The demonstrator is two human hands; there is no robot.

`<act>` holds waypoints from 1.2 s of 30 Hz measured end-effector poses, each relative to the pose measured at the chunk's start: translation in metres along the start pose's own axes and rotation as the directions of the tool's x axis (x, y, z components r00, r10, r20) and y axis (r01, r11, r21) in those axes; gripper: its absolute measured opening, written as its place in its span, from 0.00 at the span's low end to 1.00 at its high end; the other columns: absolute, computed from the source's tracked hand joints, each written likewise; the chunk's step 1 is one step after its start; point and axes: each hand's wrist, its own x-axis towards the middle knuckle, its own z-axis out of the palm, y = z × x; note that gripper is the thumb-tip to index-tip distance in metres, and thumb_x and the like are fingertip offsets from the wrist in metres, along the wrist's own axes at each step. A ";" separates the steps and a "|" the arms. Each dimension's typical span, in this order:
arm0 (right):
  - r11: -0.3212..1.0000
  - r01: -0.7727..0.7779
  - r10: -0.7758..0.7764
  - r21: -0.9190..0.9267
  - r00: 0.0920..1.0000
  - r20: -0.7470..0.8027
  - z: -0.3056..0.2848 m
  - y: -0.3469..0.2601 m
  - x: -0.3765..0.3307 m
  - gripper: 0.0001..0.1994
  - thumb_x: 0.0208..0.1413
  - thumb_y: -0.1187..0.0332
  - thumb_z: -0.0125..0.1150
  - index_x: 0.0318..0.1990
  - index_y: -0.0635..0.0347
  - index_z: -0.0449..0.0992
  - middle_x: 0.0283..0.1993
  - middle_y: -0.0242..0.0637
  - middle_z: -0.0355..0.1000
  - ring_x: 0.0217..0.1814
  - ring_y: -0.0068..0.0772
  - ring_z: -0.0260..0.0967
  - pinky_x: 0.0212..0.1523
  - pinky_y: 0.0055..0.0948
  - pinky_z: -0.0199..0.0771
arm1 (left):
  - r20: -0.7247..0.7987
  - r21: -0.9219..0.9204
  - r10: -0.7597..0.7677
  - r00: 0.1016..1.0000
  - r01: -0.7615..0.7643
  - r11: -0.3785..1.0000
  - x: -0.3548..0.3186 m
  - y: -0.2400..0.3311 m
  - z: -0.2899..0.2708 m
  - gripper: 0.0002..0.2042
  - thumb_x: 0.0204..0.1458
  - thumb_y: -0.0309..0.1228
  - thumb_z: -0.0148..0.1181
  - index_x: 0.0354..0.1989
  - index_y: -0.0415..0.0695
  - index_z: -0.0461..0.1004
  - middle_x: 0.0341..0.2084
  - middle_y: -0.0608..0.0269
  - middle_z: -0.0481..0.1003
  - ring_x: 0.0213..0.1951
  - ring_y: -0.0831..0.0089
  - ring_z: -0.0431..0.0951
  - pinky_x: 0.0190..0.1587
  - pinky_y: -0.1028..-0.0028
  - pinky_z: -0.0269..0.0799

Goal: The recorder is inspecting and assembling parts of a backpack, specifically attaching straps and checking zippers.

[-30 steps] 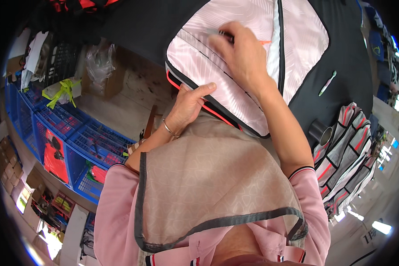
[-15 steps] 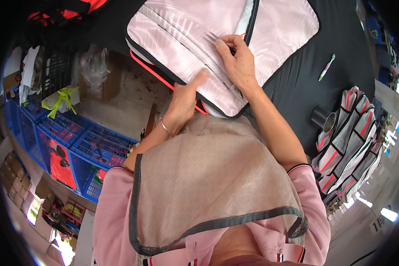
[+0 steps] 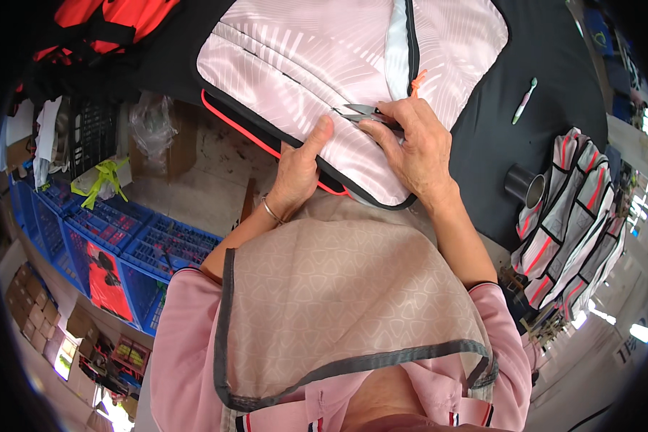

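Note:
A pale pink patterned fabric bag (image 3: 281,54) with black edging lies across the black-covered table in front of me. My left hand (image 3: 299,165) grips its near left edge, thumb on top of the pink fabric and the fingers hidden underneath. In my right hand (image 3: 423,147) is a pair of thread snips (image 3: 358,113). Their pointed blades are parted and lie close over the bag's seam, just right of my left thumb. An orange cord pull (image 3: 419,81) shows on the bag beyond my right hand.
On the black table (image 3: 482,144) at right are a toothbrush (image 3: 525,102) and a dark metal cup (image 3: 520,185). Grey straps with red stripes (image 3: 563,216) hang beside it. Blue crates (image 3: 133,241) stand at left. Red and black pieces (image 3: 119,27) lie far left.
My right hand has brought the snips down and nearer, from above the fabric to the seam by my left thumb. The bag has shifted slightly left and nearer.

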 end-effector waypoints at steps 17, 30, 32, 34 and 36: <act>0.989 0.145 -0.143 -0.025 0.987 0.071 0.001 0.005 0.016 0.10 0.45 0.65 0.72 0.30 0.57 0.76 0.26 0.30 0.71 0.26 0.31 0.68 0.26 0.28 0.68 | -0.112 0.127 0.061 0.992 -0.046 0.991 -0.001 -0.009 -0.002 0.34 0.51 0.46 0.67 0.55 0.27 0.66 0.50 0.50 0.71 0.52 0.68 0.71 0.56 0.71 0.65; 0.987 0.142 -0.154 0.080 0.973 0.170 -0.003 0.017 0.027 0.12 0.48 0.59 0.69 0.29 0.56 0.75 0.27 0.30 0.71 0.29 0.32 0.69 0.28 0.31 0.70 | -0.047 0.047 0.008 0.999 -0.006 0.999 -0.003 -0.002 -0.002 0.32 0.52 0.42 0.66 0.56 0.29 0.65 0.51 0.51 0.71 0.52 0.68 0.72 0.56 0.71 0.68; 0.974 0.222 -0.227 0.049 0.956 0.185 -0.004 0.017 0.031 0.11 0.48 0.59 0.68 0.30 0.55 0.75 0.27 0.30 0.72 0.30 0.32 0.70 0.28 0.32 0.70 | -0.030 0.022 -0.028 0.999 0.028 0.999 -0.004 -0.001 -0.002 0.31 0.53 0.42 0.66 0.56 0.29 0.65 0.51 0.51 0.71 0.52 0.68 0.72 0.56 0.71 0.68; 0.968 0.250 -0.246 0.013 0.944 0.221 -0.005 0.014 0.036 0.11 0.48 0.59 0.68 0.30 0.55 0.75 0.27 0.30 0.72 0.31 0.32 0.70 0.28 0.32 0.71 | -0.027 0.013 -0.024 0.999 0.024 1.000 -0.004 -0.001 -0.002 0.30 0.53 0.41 0.66 0.55 0.30 0.65 0.51 0.51 0.71 0.52 0.68 0.72 0.55 0.71 0.68; 0.961 0.276 -0.261 -0.021 0.931 0.257 -0.004 0.014 0.037 0.11 0.48 0.59 0.68 0.31 0.54 0.75 0.28 0.30 0.72 0.31 0.33 0.70 0.28 0.32 0.71 | -0.032 0.001 -0.016 0.999 0.016 1.000 -0.004 -0.002 -0.001 0.30 0.53 0.40 0.66 0.56 0.30 0.65 0.51 0.52 0.71 0.52 0.69 0.72 0.55 0.71 0.68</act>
